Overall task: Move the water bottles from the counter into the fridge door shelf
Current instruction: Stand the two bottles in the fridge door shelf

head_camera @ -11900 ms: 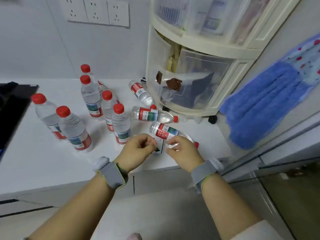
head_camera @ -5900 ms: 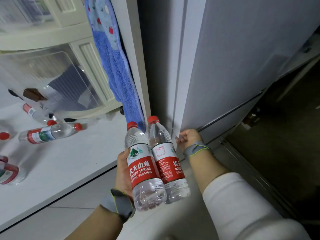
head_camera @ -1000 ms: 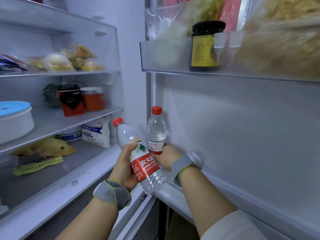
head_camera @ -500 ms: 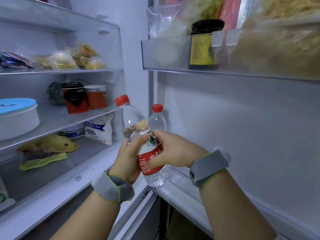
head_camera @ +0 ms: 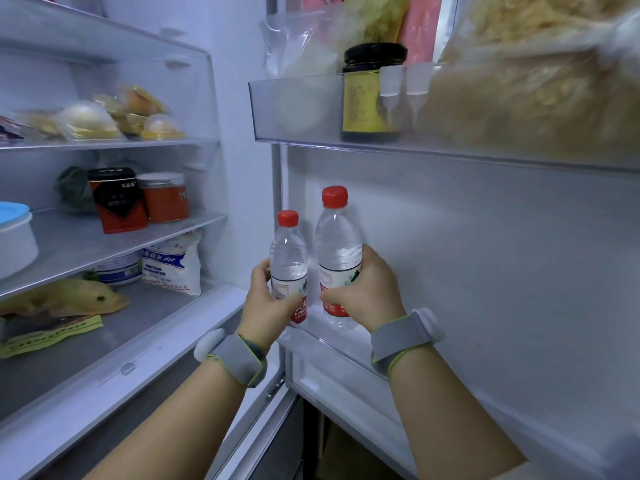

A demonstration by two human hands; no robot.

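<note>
Now each bottle (head_camera: 288,258) (head_camera: 337,251) is gripped by a hand (head_camera: 268,306) (head_camera: 369,292); both should be seated upright, side by side, on the door shelf (head_camera: 346,344) before release

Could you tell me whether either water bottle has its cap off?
No, both water bottles, left and right, stand upright with red caps on.

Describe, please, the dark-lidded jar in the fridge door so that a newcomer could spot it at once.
Look at the clear upper door shelf, above the two water bottles in the person's hands. The jar stands upright there between plastic bags: black lid, yellow label, the only rigid container on that shelf.
</note>
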